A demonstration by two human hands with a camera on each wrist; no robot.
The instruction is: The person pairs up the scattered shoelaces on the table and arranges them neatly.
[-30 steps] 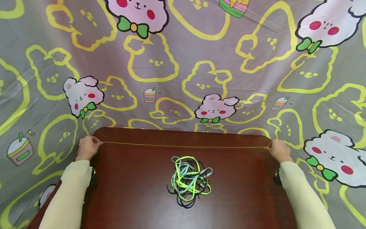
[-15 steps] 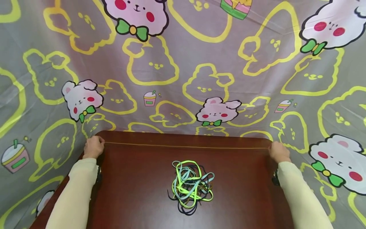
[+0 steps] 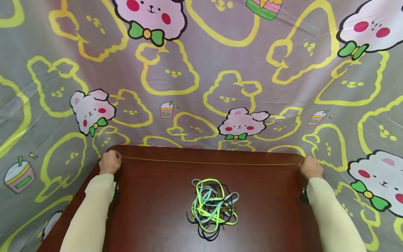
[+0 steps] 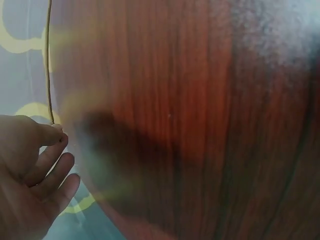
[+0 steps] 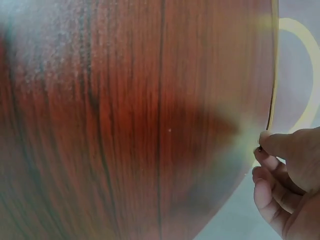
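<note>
A thin brown shoelace [image 3: 207, 163] stretches nearly straight across the far part of the table, one end in each hand. At the far left, my left hand [image 3: 110, 162] pinches one end; the left wrist view shows the lace [image 4: 48, 65] running up from between thumb and forefinger. My right hand [image 3: 311, 167] pinches the other end at the far right, and in the right wrist view the lace [image 5: 273, 75] leaves the thumb and fingertip. Nearer the middle lies a tangled pile of laces [image 3: 214, 208] in neon yellow, light blue, black and brown, touched by neither hand.
The dark reddish-brown table [image 3: 157, 210] has a glossy wood-grain top with rounded far corners. Behind it and at both sides hangs a grey curtain [image 3: 182, 91] printed with cartoon rabbits and drink cups, close to both hands.
Both hands have kept their pinch on the lace. My left hand has shifted to the right in the head view, and the lace now sags slightly. The pile appears slightly lower as the view shifts.
</note>
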